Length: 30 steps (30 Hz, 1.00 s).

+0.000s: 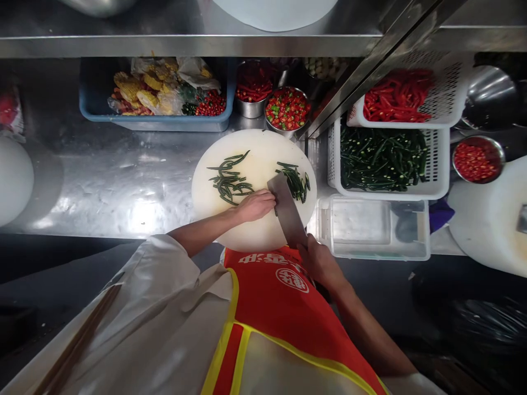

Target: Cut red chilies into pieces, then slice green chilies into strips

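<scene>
A round white cutting board (pixel 255 230) lies on the steel counter in front of me. On its left half is a loose pile of whole green chillies (pixel 229 180); on its right half is a smaller heap of cut green chillies (pixel 297 181). My left hand (pixel 255 206) rests knuckles-up on the board with its fingers curled, pressing down on chillies beside the blade. My right hand (pixel 320 262) is closed round the handle of a cleaver (pixel 287 211), whose blade stands between the two heaps, right next to my left fingers.
A white basket of green chillies (pixel 382 159) and one of red chillies (pixel 397 96) stand at right, above a clear plastic tub (pixel 374 227). Steel bowls of chopped chillies (pixel 287 108) and a blue crate (pixel 156 96) sit behind. A steel shelf (pixel 185 33) overhangs.
</scene>
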Motion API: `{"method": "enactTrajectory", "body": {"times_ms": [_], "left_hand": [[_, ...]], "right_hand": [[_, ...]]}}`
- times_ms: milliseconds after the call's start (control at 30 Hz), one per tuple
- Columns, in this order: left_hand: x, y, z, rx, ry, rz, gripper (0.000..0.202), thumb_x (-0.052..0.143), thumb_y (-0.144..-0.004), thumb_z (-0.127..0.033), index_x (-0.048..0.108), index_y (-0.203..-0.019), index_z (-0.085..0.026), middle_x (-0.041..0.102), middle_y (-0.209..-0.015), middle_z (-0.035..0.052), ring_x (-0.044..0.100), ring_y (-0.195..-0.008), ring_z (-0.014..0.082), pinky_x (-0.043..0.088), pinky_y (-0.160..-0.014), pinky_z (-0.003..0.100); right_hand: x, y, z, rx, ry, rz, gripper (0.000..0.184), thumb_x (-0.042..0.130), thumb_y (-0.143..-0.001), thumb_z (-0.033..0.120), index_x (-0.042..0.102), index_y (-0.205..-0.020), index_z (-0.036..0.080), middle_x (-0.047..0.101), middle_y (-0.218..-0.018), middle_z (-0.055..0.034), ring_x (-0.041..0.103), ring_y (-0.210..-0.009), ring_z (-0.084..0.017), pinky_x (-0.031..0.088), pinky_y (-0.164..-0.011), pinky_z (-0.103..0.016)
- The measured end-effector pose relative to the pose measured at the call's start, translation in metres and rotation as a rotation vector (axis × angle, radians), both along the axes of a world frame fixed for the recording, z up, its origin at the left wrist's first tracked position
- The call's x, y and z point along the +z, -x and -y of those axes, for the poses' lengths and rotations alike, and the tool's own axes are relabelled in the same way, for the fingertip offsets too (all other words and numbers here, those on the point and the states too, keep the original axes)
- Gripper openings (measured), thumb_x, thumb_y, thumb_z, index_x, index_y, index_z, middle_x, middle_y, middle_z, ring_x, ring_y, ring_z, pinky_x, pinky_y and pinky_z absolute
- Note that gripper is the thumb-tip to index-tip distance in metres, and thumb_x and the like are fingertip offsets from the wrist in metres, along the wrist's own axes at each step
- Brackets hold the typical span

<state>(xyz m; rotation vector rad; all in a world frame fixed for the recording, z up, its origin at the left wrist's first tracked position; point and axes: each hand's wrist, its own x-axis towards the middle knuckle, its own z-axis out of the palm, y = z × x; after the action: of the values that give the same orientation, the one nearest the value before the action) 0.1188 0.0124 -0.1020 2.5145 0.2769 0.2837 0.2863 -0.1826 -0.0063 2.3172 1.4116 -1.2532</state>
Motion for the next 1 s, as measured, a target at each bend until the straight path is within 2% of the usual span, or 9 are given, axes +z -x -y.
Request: {"method": "enactTrajectory", "body": {"times_ms": [133, 267, 433, 500, 600, 700, 800, 900, 1000], "left_hand": [[0.005, -0.001, 0.003, -0.01, -0.021, -0.009, 0.034, 0.034, -0.1, -0.024, 0.066, -0.093, -0.018, 0.065, -0.097, 0.0102, 0.057, -0.097, 0.0201, 0.047, -0.093, 0.036], [0.021, 0.008, -0.003, -0.013, -0.068, -0.04, 0.033, 0.034, -0.1, -0.021, 0.066, -0.091, -0.016, 0.065, -0.094, 0.0097, 0.057, -0.094, 0.0198, 0.047, -0.089, 0.034], [0.036, 0.036, -0.045, 0.318, -0.177, -0.253, 0.025, 0.044, -0.094, -0.019, 0.068, -0.089, -0.016, 0.063, -0.093, 0.0097, 0.057, -0.091, 0.0234, 0.045, -0.083, 0.038], [0.038, 0.041, -0.062, 0.33, -0.186, -0.39, 0.021, 0.049, -0.089, -0.017, 0.069, -0.083, -0.017, 0.063, -0.089, 0.009, 0.058, -0.089, 0.0242, 0.045, -0.081, 0.038], [0.039, 0.035, -0.074, 0.248, -0.19, -0.461, 0.022, 0.049, -0.086, -0.016, 0.07, -0.081, -0.017, 0.062, -0.087, 0.0081, 0.059, -0.086, 0.0228, 0.045, -0.081, 0.036], [0.036, 0.018, -0.066, 0.165, -0.181, -0.418, 0.024, 0.046, -0.089, -0.016, 0.07, -0.085, -0.018, 0.062, -0.089, 0.0067, 0.06, -0.084, 0.0199, 0.046, -0.076, 0.032], [0.029, 0.003, -0.044, 0.039, -0.117, -0.324, 0.028, 0.042, -0.093, -0.016, 0.069, -0.089, -0.019, 0.063, -0.093, 0.0053, 0.06, -0.083, 0.0176, 0.046, -0.071, 0.029], [0.019, -0.002, -0.022, -0.051, -0.053, -0.18, 0.03, 0.038, -0.098, -0.018, 0.068, -0.096, -0.019, 0.065, -0.097, 0.0059, 0.061, -0.089, 0.017, 0.048, -0.077, 0.028], [0.01, 0.001, -0.01, -0.062, -0.018, -0.112, 0.031, 0.036, -0.1, -0.023, 0.066, -0.096, -0.018, 0.065, -0.096, 0.0074, 0.061, -0.09, 0.0174, 0.048, -0.081, 0.029]], "right_hand": [[-0.016, 0.008, -0.02, -0.034, -0.12, 0.012, 0.019, 0.04, -0.098, 0.03, 0.051, -0.104, 0.016, 0.068, -0.079, -0.011, 0.061, -0.069, -0.021, 0.024, -0.058, -0.028], [-0.011, 0.003, -0.013, -0.078, -0.149, 0.011, 0.019, 0.039, -0.097, 0.032, 0.052, -0.098, 0.018, 0.068, -0.076, -0.0089, 0.06, -0.067, -0.02, 0.024, -0.058, -0.027], [0.007, -0.011, 0.023, -0.001, -0.101, -0.018, 0.019, 0.039, -0.096, 0.034, 0.051, -0.092, 0.02, 0.069, -0.079, -0.0099, 0.061, -0.068, -0.02, 0.024, -0.058, -0.027], [0.01, -0.017, 0.034, 0.058, -0.073, -0.046, 0.018, 0.04, -0.096, 0.033, 0.052, -0.091, 0.021, 0.07, -0.079, -0.009, 0.061, -0.068, -0.02, 0.024, -0.058, -0.027], [0.006, -0.021, 0.041, 0.097, -0.061, -0.059, 0.018, 0.041, -0.095, 0.033, 0.053, -0.092, 0.021, 0.07, -0.08, -0.0084, 0.061, -0.068, -0.02, 0.024, -0.058, -0.027], [-0.001, -0.02, 0.039, 0.03, -0.073, -0.021, 0.019, 0.041, -0.096, 0.034, 0.053, -0.093, 0.02, 0.069, -0.08, -0.009, 0.061, -0.069, -0.02, 0.024, -0.058, -0.027], [-0.005, -0.016, 0.031, -0.052, -0.076, 0.007, 0.018, 0.041, -0.096, 0.035, 0.052, -0.092, 0.021, 0.069, -0.079, -0.0094, 0.061, -0.068, -0.02, 0.024, -0.056, -0.027], [-0.004, -0.012, 0.022, -0.049, -0.084, -0.004, 0.016, 0.041, -0.096, 0.034, 0.051, -0.091, 0.021, 0.068, -0.079, -0.01, 0.061, -0.069, -0.021, 0.023, -0.057, -0.027], [-0.001, -0.013, 0.019, -0.009, -0.109, -0.032, 0.014, 0.042, -0.095, 0.031, 0.05, -0.091, 0.021, 0.068, -0.08, -0.0103, 0.061, -0.072, -0.021, 0.023, -0.058, -0.027]]}}
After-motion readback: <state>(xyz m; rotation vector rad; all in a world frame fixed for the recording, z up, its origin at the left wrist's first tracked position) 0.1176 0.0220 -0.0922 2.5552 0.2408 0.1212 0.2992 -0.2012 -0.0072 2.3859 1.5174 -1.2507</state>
